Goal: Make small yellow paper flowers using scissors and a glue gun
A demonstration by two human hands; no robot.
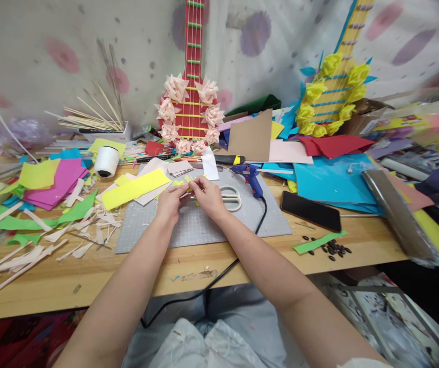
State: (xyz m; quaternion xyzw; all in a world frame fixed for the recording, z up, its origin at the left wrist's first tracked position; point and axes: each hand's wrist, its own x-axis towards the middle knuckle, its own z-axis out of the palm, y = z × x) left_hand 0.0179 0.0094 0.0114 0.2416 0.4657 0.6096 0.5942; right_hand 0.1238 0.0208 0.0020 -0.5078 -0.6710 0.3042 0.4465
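My left hand (168,205) and my right hand (208,197) meet over a grey cutting mat (200,236), fingers closed in a pinch. Between the fingertips is a small yellow piece (189,179), partly hidden; its exact shape is too small to tell. More tiny yellow bits lie just beyond the fingers. Close to my right hand rest white-handled scissors (233,198), their blades mostly covered by the hand. A blue glue gun (250,178) lies further right on the mat. Left of my left hand, a bright yellow strip (137,188) overlaps pale pink sheets (152,196).
A red flower-trimmed guitar (193,110) and a yellow one (332,97) lean at the back. The glue gun's black cord (227,269) runs under my right forearm. A phone (311,210), black beads (333,248), a white roll (106,161) and paper scraps (85,232) surround the mat.
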